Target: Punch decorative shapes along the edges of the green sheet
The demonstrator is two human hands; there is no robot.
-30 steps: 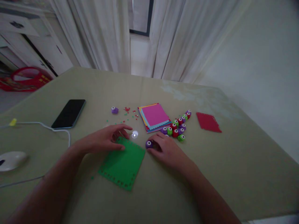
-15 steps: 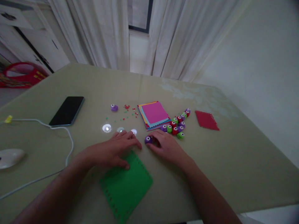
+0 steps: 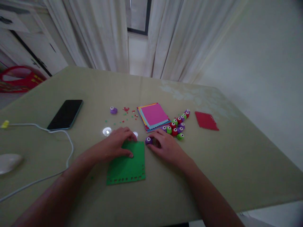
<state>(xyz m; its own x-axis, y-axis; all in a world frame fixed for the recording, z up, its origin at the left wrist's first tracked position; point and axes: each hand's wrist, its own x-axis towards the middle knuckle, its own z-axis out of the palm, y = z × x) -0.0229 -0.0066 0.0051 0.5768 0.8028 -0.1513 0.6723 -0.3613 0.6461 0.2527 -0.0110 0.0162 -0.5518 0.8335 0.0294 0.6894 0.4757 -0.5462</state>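
Observation:
My left hand (image 3: 118,143) lies over the upper left of a green sheet of paper (image 3: 125,170), thumb on its face and fingers curled at the far edge. Small holes run along the sheet's near edge and lower right side. Just right of its far corner, my right hand (image 3: 165,143) grips a small purple craft punch (image 3: 148,140) with a white ring and dark centre on top, between thumb and fingers. Behind that hand stand several red, green and purple craft punches (image 3: 174,131) in angled rows. Part of the sheet is hidden under my left hand.
Stacked coloured paper (image 3: 155,115) lies beyond my hands, a red punched sheet (image 3: 205,120) to the right. Another purple punch (image 3: 113,110) stands near scattered confetti (image 3: 126,109) and clear discs (image 3: 107,131). At left are a phone (image 3: 66,114), a white cable (image 3: 71,145) and a mouse (image 3: 9,162).
The green sheet has turned from a diamond angle to nearly square with me, under my left hand. My right hand keeps its hold on the purple craft punch. The view has shifted slightly.

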